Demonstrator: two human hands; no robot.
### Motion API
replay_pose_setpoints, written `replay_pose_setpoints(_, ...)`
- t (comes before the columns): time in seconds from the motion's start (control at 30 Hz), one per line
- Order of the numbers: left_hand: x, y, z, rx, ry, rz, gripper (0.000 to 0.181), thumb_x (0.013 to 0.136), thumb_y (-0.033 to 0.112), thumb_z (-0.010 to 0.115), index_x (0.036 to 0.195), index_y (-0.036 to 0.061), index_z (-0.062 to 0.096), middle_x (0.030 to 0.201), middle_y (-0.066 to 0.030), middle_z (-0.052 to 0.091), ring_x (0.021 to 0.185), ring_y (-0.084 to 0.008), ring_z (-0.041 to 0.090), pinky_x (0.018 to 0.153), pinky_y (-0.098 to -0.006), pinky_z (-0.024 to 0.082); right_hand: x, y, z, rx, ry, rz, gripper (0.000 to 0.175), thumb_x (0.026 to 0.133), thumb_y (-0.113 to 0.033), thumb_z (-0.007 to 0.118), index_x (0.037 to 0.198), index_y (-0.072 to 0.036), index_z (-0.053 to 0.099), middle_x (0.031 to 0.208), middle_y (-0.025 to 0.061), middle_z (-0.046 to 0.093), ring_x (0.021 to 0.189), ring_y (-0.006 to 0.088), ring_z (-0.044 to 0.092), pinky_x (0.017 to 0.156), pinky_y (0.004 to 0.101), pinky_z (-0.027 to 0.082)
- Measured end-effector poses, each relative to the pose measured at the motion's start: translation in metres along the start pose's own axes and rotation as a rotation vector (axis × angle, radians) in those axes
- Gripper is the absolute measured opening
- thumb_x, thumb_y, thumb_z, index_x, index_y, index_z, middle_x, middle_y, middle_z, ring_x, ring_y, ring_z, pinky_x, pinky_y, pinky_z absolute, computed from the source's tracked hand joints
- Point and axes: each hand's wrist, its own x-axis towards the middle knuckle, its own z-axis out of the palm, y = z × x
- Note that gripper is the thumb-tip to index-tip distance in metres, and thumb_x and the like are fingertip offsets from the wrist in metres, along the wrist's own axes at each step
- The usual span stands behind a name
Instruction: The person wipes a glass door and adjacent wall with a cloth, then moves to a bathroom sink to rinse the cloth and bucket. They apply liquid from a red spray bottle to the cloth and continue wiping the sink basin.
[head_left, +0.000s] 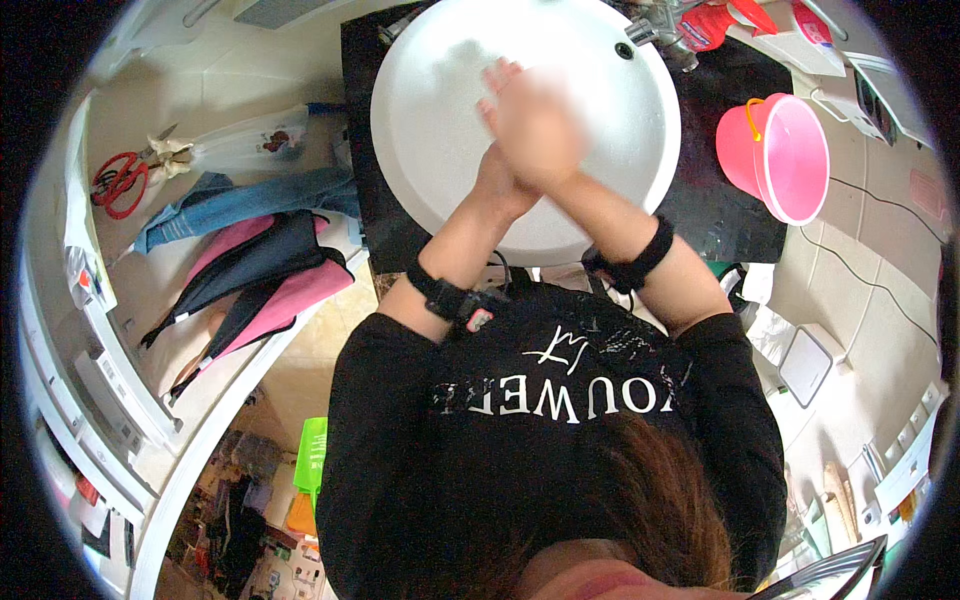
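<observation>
Both of my hands are pressed together above a round white washbasin. My right hand lies across the top and covers much of my left hand, whose wrist shows beneath it. A few spread fingertips stick out at the upper left; which hand they belong to is unclear. The overlapping hands are blurred, and I see no object between them. A metal faucet stands at the basin's upper right rim, near a dark round hole. Black straps with small devices circle both forearms.
The basin sits on a black countertop. On its right side is a pink bucket with an orange handle. A red package lies behind the faucet. At left are red-handled scissors, blue denim and a pink-and-black cloth item.
</observation>
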Motion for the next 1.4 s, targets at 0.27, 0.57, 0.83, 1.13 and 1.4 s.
replay_pose_setpoints(0.27, 0.003, -0.005, -0.015, -1.057, -0.201, 0.089, 0.049, 0.090, 0.037, 0.021, 0.128, 0.0072, 0.027, 0.132, -0.0178, 0.029, 0.124, -0.0284, 0.025, 0.101, -0.0418, 0.023, -0.018, 0.000, 0.001, 0.006, -0.101, 0.157, 0.035, 0.081, -0.017, 0.049, 0.113, -0.005, 0.050, 0.125, 0.0157, 0.041, 0.115, 0.0314, 0.038, 0.097, 0.0431, 0.026)
replay_pose_setpoints(0.57, 0.005, 0.007, -0.022, -0.894, 0.140, -0.219, 0.053, 0.090, 0.041, 0.021, 0.123, 0.0007, 0.032, 0.125, -0.0163, 0.038, 0.120, -0.0261, 0.032, 0.101, -0.0396, 0.026, -0.032, 0.019, 0.003, 0.219, -0.191, 0.180, 0.039, 0.082, -0.025, 0.045, 0.115, -0.005, 0.049, 0.124, 0.0194, 0.041, 0.119, 0.0336, 0.034, 0.101, 0.0443, 0.019)
replay_pose_setpoints(0.83, 0.005, 0.000, -0.002, -0.698, 0.087, -0.300, 0.057, 0.089, 0.048, 0.018, 0.127, 0.0071, 0.028, 0.129, -0.0126, 0.032, 0.123, -0.0275, 0.028, 0.100, -0.0446, 0.024, -0.021, 0.042, 0.013, 0.496, -0.095, 0.509, 0.041, 0.082, -0.020, 0.046, 0.118, 0.000, 0.044, 0.122, 0.0193, 0.040, 0.116, 0.0348, 0.033, 0.099, 0.0451, 0.018)
replay_pose_setpoints(1.13, -0.002, -0.014, 0.015, -0.907, 0.063, -0.204, 0.055, 0.087, 0.049, 0.025, 0.127, 0.0113, 0.030, 0.126, -0.0138, 0.034, 0.118, -0.0280, 0.034, 0.098, -0.0451, 0.026, -0.019, 0.020, -0.008, 0.097, -0.127, 0.215, 0.039, 0.081, -0.026, 0.050, 0.115, -0.006, 0.048, 0.123, 0.0198, 0.042, 0.118, 0.0355, 0.034, 0.099, 0.0499, 0.018)
replay_pose_setpoints(1.4, 0.002, -0.030, -0.001, -0.832, 0.381, -0.093, 0.055, 0.086, 0.043, 0.039, 0.127, 0.0082, 0.029, 0.130, -0.0184, 0.030, 0.117, -0.0303, 0.033, 0.097, -0.0421, 0.027, -0.039, 0.014, -0.009, -0.046, -0.262, -0.007, 0.043, 0.083, -0.021, 0.044, 0.120, 0.000, 0.040, 0.123, 0.0210, 0.040, 0.120, 0.0349, 0.030, 0.097, 0.0450, 0.025)
